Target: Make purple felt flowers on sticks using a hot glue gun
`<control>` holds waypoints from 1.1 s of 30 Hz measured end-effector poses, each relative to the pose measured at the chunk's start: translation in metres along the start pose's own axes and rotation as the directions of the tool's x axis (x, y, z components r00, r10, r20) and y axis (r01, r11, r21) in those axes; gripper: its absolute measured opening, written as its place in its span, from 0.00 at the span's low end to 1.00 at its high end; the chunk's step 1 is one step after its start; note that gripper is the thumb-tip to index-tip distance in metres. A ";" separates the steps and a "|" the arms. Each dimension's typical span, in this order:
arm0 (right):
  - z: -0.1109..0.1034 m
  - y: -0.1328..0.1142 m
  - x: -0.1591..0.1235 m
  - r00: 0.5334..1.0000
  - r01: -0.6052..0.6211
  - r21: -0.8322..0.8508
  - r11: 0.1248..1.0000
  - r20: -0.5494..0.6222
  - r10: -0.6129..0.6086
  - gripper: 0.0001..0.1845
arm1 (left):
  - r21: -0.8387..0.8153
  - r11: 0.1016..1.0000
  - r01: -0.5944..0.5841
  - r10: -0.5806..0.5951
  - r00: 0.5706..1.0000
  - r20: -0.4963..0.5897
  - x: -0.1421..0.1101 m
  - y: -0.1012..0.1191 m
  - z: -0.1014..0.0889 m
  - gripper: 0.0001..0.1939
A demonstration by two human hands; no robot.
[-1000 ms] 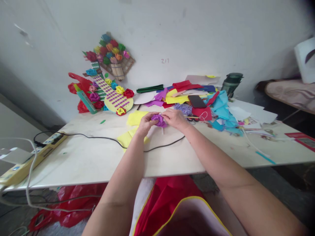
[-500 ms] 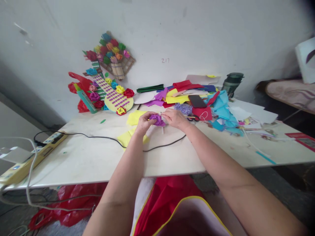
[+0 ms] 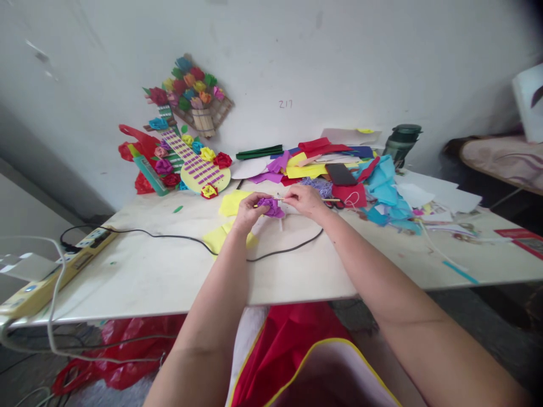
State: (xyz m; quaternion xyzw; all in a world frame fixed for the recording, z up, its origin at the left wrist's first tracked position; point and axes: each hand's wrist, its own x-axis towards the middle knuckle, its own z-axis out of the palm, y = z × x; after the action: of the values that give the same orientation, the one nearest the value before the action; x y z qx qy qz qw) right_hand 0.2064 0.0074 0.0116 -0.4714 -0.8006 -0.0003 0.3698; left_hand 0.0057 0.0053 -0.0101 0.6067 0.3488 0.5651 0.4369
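Note:
A purple crepe-paper flower (image 3: 271,207) is pinched in my left hand (image 3: 251,212), with its ruffled petals facing right. My right hand (image 3: 304,200) is closed round a thin wooden stick (image 3: 331,200); one end sticks out past the hand on the right, while the other reaches the flower's upper edge. A small white strip (image 3: 280,225) shows just below the flower. Yellow crepe paper (image 3: 231,203) lies under and beside my left hand. Whether the stick's tip touches the petals is too small to tell.
A black cable (image 3: 280,252) runs across the table before my hands to a power strip (image 3: 80,254). Behind lie a phone (image 3: 340,174), coloured paper, lavender shreds (image 3: 317,185) and scissors (image 3: 336,204). A flower-trimmed paper guitar (image 3: 203,172) leans at back left; a dark bottle (image 3: 401,144) stands right.
My right hand has drawn slightly to the right, away from the flower, baring more of the stick between them. My left hand has shifted a little left and the flower has tilted.

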 end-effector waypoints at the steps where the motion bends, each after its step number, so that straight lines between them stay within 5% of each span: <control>1: -0.001 0.000 0.000 1.000 -0.003 -0.005 1.000 0.006 0.003 0.06 | 0.000 1.000 -0.002 0.002 1.000 -0.002 0.000 0.000 0.000 0.15; 8: -0.007 0.000 0.000 0.996 0.065 -0.140 0.988 0.076 -0.055 0.13 | 0.003 1.000 -0.002 0.002 1.000 -0.005 -0.001 0.002 0.000 0.14; 23: -0.004 0.002 -0.001 0.985 0.154 -0.126 0.980 0.103 -0.141 0.14 | 0.026 1.000 0.007 -0.007 1.000 0.000 -0.002 0.004 0.002 0.14; 33: -0.001 0.006 0.000 0.998 0.055 0.059 0.997 -0.032 -0.053 0.06 | 0.016 1.000 -0.010 0.011 1.000 -0.022 -0.001 0.001 0.001 0.14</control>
State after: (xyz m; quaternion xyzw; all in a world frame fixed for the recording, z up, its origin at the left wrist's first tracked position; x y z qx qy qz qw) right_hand 0.2119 0.0108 0.0105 -0.4382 -0.8069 0.0064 0.3959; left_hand 0.0067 0.0034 -0.0092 0.6058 0.3548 0.5712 0.4252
